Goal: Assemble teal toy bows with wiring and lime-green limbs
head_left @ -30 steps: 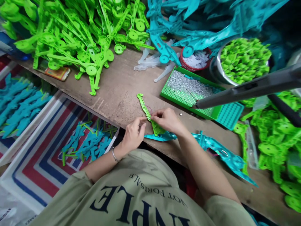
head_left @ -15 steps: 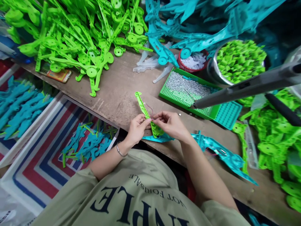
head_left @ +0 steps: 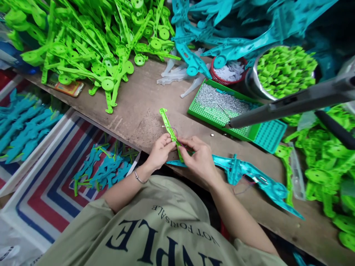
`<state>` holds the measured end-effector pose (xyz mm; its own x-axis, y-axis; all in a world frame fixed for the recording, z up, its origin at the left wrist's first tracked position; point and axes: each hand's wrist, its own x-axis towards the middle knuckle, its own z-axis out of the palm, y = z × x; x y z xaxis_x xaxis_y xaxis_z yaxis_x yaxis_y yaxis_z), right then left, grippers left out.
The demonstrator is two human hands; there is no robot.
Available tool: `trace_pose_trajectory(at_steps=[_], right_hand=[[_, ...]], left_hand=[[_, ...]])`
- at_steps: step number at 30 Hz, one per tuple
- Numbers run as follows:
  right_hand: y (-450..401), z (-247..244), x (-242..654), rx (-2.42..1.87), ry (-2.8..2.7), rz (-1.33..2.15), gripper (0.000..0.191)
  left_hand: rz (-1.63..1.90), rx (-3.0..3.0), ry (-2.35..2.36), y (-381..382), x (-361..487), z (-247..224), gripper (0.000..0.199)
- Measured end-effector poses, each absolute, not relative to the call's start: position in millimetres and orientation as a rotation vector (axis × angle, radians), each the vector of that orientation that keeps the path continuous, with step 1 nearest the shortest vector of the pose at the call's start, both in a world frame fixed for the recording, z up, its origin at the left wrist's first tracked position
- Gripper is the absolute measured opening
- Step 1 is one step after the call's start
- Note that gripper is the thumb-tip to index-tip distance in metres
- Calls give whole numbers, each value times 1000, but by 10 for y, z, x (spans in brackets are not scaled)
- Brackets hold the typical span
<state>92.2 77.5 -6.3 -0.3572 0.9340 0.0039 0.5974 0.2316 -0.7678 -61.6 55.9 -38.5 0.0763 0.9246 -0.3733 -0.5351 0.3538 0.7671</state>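
A long light-green plastic part (head_left: 167,123) is pinched by my left hand (head_left: 161,152), with its narrow upper end pointing away from me. My right hand (head_left: 198,157) is closed at the lower half of the same part, fingers at a thin dark wire (head_left: 175,132) that loops beside it. What else the right fingertips hold is hidden. Beneath and to the right of my hands a turquoise plastic shell (head_left: 249,170) lies along the table's front edge, with thin wires at it.
A green tray (head_left: 222,105) of small metal screws stands ahead, below a dark grey bar (head_left: 277,107). Green parts (head_left: 108,62) pile up at the back left, turquoise parts (head_left: 249,40) at the back. A metal bowl (head_left: 253,79) holds small green pieces. A lined box (head_left: 41,207) sits lower left.
My right hand has shifted slightly down along the green part, its back turned more toward the camera. The wire loop now shows more beside the part. The left hand barely moved.
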Motion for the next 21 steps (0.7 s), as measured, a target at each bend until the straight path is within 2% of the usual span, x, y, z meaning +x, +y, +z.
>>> trace_pose_trajectory(at_steps=[5, 8, 14, 19, 21], right_hand=[[538, -51, 777, -1401, -2410, 440, 42], [530, -37, 760, -1430, -2520, 302, 43], [989, 73, 888, -1318, -2253, 737, 31], [1301, 176, 686, -1315, -2268, 1004, 23], [1351, 189, 572, -1320, -2347, 1048, 24]], left_hand=[[1143, 498, 1018, 542, -613, -411, 44], [1132, 478, 1008, 540, -619, -411, 44], [1183, 449, 953, 550, -616, -411, 45], [1246, 471, 954, 536, -590, -425, 85], [1264, 512, 971, 530, -581, -434, 93]])
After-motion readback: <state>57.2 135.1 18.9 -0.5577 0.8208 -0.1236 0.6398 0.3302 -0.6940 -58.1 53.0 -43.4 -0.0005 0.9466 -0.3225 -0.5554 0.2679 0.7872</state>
